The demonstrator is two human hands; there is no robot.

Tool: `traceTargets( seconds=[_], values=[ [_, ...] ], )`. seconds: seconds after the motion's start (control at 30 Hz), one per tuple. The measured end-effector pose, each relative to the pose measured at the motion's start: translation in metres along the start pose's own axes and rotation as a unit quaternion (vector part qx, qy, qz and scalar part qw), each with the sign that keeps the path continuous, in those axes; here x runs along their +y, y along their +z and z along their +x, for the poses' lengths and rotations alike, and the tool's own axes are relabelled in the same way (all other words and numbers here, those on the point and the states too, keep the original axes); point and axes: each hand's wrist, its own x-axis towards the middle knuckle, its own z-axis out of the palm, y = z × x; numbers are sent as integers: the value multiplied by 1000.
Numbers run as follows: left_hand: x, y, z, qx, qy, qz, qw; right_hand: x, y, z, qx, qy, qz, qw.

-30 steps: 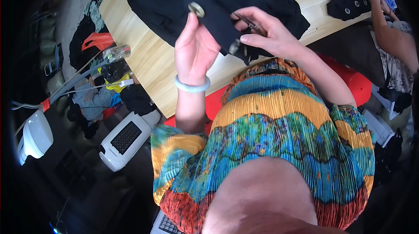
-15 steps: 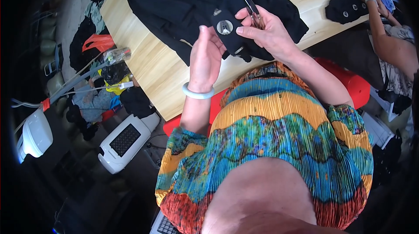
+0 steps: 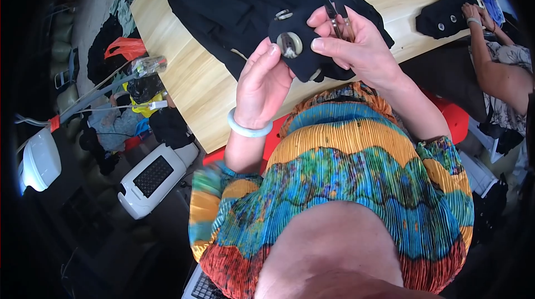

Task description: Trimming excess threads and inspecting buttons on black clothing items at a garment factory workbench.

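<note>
A black garment (image 3: 234,9) lies spread on the wooden table, its near edge lifted between my hands. My left hand (image 3: 259,84), with a pale bangle on the wrist, pinches this edge beside a large round button (image 3: 297,46), thumb at the button's left side. A smaller-looking second button (image 3: 283,15) stands out from the cloth just above. In my right hand (image 3: 365,48) is a pair of small scissors (image 3: 333,13), blades pointing up and away and slightly apart. That hand's thumb and fingertips are close to the cloth at the right; whether they grip it is hard to tell.
The pale wooden table (image 3: 184,93) carries the garment. At the right, another person's hands (image 3: 473,13) rest by a dark buttoned piece (image 3: 437,17). A white machine (image 3: 153,179) stands below left, near a lamp (image 3: 42,159), a red bag (image 3: 125,47) and heaped cloth.
My left thumb has come down onto the cloth beside the button, from standing upright. The garment edge is turned and lifted, showing the second button side-on. The scissors have shifted slightly right.
</note>
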Motion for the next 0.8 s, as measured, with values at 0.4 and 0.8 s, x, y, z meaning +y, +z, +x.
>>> traceTargets(
  seconds=[0.4, 0.8],
  values=[
    [0, -7, 0, -23, 10, -14, 1000, -6, 7, -8, 6, -375, -262, 889],
    [-8, -3, 8, -41, 35, 54, 997, 8, 1, -10, 106, -363, -340, 861]
  ],
)
